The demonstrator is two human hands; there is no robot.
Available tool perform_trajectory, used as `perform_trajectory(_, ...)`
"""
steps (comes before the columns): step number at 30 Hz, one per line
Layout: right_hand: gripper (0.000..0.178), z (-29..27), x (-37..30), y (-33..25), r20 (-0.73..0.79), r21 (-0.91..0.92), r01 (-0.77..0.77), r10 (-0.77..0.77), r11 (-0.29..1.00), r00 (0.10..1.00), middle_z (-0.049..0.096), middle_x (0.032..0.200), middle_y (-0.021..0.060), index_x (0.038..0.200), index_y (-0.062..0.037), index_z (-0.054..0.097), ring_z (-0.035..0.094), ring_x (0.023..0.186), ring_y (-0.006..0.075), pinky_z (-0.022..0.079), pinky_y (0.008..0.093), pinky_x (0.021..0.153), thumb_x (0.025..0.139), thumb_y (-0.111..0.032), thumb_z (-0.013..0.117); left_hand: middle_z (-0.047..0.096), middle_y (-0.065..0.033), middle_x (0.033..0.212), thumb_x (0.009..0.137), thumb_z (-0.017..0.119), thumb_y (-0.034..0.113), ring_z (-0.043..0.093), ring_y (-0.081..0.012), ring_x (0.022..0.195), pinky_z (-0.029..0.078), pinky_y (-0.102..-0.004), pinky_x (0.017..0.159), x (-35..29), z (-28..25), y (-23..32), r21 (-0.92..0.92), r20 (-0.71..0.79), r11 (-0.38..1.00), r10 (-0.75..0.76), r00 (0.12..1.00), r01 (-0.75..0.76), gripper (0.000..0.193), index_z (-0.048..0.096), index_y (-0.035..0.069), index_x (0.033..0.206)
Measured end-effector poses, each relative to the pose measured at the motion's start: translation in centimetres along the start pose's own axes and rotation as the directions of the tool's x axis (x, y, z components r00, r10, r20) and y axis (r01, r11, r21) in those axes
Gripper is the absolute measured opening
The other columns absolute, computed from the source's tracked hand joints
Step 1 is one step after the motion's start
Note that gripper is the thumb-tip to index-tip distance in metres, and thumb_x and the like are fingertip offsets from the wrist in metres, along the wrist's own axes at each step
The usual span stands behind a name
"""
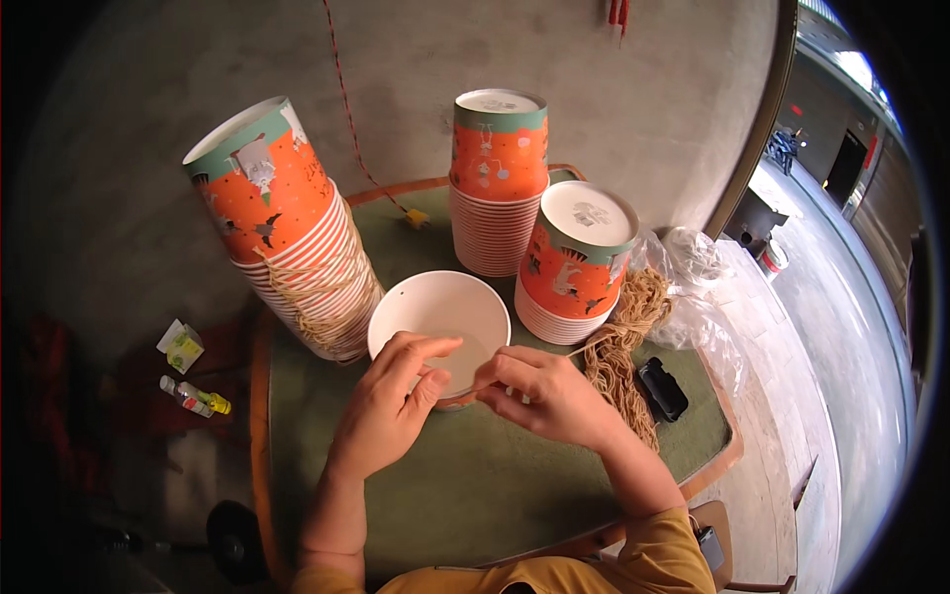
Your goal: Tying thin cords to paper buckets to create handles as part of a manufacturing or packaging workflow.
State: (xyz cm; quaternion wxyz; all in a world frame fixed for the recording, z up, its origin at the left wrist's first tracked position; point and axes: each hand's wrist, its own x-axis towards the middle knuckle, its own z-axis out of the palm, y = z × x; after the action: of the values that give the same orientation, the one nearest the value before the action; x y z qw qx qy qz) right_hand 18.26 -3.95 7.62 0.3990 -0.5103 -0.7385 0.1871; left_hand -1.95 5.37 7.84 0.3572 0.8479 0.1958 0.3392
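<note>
Pinching near the front right of the rim of the open tub [440,309], the right hand [542,388] has its fingers closed, apparently on a strand [577,350] that runs off to the twine [630,337]; detail at the fingertips is too small to tell how much is caught. Left hand [386,406] is open, thumb and index apart over the near rim; whether it bears on the tub cannot be told. Tub stands mouth up on the bench [445,495], in front of the stacks, with a small dark spot [403,292], possibly a hole, in its wall. Risk 1: lost strand. Likely cause, too shallow a pinch on a thin, soft end, which may also fray. Risk 2: tub slides or tips. It looks light; a tug to the right with no brace from the left could drag it. Risk 3: snagging. Twine lies in a loose heap beside the right stack [574,262] and near the black case [663,389]; strands overlap, so a pull may tighten a tangle or bring several along. Risk 4: toppling. Left stack [282,203] is tall, has cords [332,297] draped round it and stands just beside the tub; a knock or a jerked cord could upset it. Rear stack [500,168] is farther from the hands, judged lower risk. Risk 5: creased rim, if squeezed hard.
</note>
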Motion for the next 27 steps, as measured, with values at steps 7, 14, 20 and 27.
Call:
perform_trajectory(7, 0.015, 1.6, 1.0, 0.2, -0.266, -0.116, 0.138, -0.165, 0.984, 0.950, 0.058, 0.079, 0.0064, 0.095, -0.0059, 0.060, 0.062, 0.066, 0.0251, 0.050, 0.0360, 0.057, 0.084, -0.005, 0.070, 0.057, -0.0041, 0.096, 0.104, 0.051, 0.019, 0.059, -0.0079, 0.081, 0.046, -0.0207, 0.059, -0.3, 0.8, 0.4, -0.556, 0.268, 0.766, -0.203, 0.942, 0.323, 0.037, 0.043, 0.004, 0.137)
perform_trajectory(14, 0.016, -0.9, 0.1, 0.8, -0.339, -0.217, 0.019, -0.094, 0.976, 0.936, 0.060, 0.080, 0.0068, 0.093, -0.0055, 0.061, 0.064, 0.067, 0.0212, 0.052, 0.0326, 0.059, 0.081, 0.001, 0.070, 0.056, -0.0007, 0.076, 0.102, 0.052, 0.012, 0.050, -0.0049, 0.063, 0.044, -0.0210, 0.053, -0.5, 0.9, -0.1, -0.402, 0.350, 0.802, -0.311, 0.883, 0.442, 0.018, 0.057, 0.003, 0.117)
perform_trajectory(20, 0.015, -2.9, -0.4, 1.6, -0.443, -0.360, -0.172, -0.006, 0.917, 0.897, 0.057, 0.074, 0.0084, 0.089, -0.0057, 0.054, 0.061, 0.068, 0.0272, 0.050, 0.0384, 0.060, 0.080, -0.002, 0.066, 0.061, -0.0011, 0.076, 0.100, 0.055, 0.011, 0.054, -0.0056, 0.062, 0.045, -0.0224, 0.049, -0.5, 1.0, 0.2, -0.249, 0.171, 0.888, -0.353, 0.920, 0.387, 0.010, 0.058, 0.001, 0.098)
perform_trajectory(27, 0.023, -2.9, -1.0, 1.4, -0.322, -0.632, -0.172, -0.054, 0.756, 0.945, 0.060, 0.095, 0.0110, 0.098, -0.0051, 0.058, 0.061, 0.080, 0.0278, 0.053, 0.0370, 0.067, 0.078, -0.005, 0.069, 0.062, -0.0035, 0.072, 0.098, 0.057, 0.012, 0.057, -0.0097, 0.056, 0.047, -0.0269, 0.051, -0.4, 1.2, 0.3, -0.101, 0.112, 0.914, -0.382, 0.918, 0.392, 0.010, 0.058, 0.002, 0.097)
